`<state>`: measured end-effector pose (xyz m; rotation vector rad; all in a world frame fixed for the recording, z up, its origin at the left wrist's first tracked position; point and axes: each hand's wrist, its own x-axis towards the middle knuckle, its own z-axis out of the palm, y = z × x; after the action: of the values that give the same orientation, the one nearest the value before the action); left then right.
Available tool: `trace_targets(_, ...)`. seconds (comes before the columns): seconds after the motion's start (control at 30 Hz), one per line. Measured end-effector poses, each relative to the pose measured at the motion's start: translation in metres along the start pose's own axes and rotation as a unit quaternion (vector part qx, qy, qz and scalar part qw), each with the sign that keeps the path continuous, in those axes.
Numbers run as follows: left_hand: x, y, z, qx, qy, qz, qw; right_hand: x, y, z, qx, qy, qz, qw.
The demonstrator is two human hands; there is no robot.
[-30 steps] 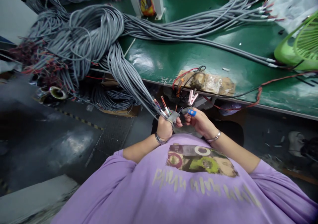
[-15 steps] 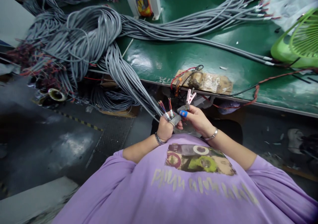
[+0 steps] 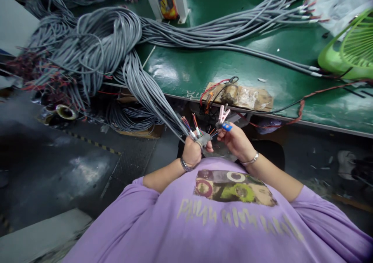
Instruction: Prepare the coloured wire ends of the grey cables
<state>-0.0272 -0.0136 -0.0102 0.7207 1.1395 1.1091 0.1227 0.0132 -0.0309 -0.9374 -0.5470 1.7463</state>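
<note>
My left hand (image 3: pixel 192 151) is closed around the ends of grey cables (image 3: pixel 163 103), its thumb wrapped in grey. Stripped coloured wires (image 3: pixel 196 121) stand up from white-banded cable ends above that fist, and more thin wires (image 3: pixel 213 131) fan out on its right side. My right hand (image 3: pixel 237 140), with blue tape on a fingertip, is just right of these wires. Its thumb and fingertips are drawn together near the wire tips; what they pinch is too small to make out. Just beyond them is a pink clothes peg (image 3: pixel 223 114) by the table edge.
A large heap of coiled grey cables (image 3: pixel 107 41) lies on the green table (image 3: pixel 241 66) and hangs over its edge. Taped cardboard (image 3: pixel 247 97) sits at the front edge. A green fan (image 3: pixel 355 45) stands at the right, with a red-and-black cord (image 3: pixel 301 103) nearby.
My right hand has moved right, away from my left hand, and thin wires between them have come into view. My left hand has shifted slightly left with the cables.
</note>
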Motion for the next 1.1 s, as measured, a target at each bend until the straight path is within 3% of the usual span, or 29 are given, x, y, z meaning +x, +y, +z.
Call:
trace_targets(0.17,-0.004,0.014,0.002,-0.012,-0.056,-0.035,0.998,0.017,-0.01,-0.014,0.037,-0.008,0.082,0.996)
trace_targets(0.3,0.001,0.023,0.01,-0.015,-0.082,-0.059,0.995,0.029,-0.015,-0.007,-0.016,-0.059,0.023,0.998)
trace_targets(0.43,0.007,0.025,0.021,-0.014,-0.079,-0.064,0.995,0.033,-0.016,0.003,-0.036,-0.035,-0.061,0.997)
trace_targets(0.63,0.011,0.022,0.026,-0.016,-0.066,-0.053,0.996,0.035,-0.02,0.014,0.034,0.003,0.018,0.999)
trace_targets(0.77,0.013,0.017,0.025,-0.014,-0.049,-0.057,0.997,0.036,-0.023,0.019,0.063,0.032,0.018,0.997)
trace_targets(1.1,0.012,0.01,0.02,-0.007,-0.058,-0.05,0.997,0.033,-0.018,0.014,0.069,-0.013,0.031,0.997)
